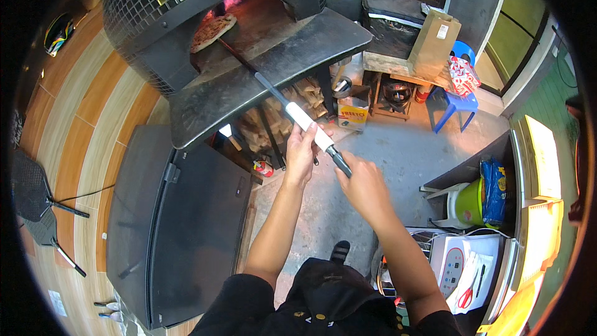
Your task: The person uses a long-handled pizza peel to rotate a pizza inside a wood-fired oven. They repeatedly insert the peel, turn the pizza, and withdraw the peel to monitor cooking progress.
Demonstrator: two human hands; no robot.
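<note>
Both my hands grip one long pole (270, 86), a pizza peel or turning tool with a white sleeve (300, 115) and a dark end grip. My left hand (301, 156) wraps the white sleeve, thumb on top. Behind it, my right hand (366, 184) holds the dark end. The pole crosses the oven's dark stone ledge (308, 58) into the arched mouth. At its far tip a pizza (212, 32) with a pale crust is tilted up inside the opening; the tool's head is hidden behind or under it. A pinkish-red glow shows deeper in the oven (149, 51).
Split firewood (261, 126) is stacked under the ledge. A dark cabinet (200, 233) stands at left, near perforated peels (32, 186) on the wall. To the right are a blue stool (454, 107), a paper bag (433, 44), shelving with a green tub (468, 203), and red-handled scissors (465, 297).
</note>
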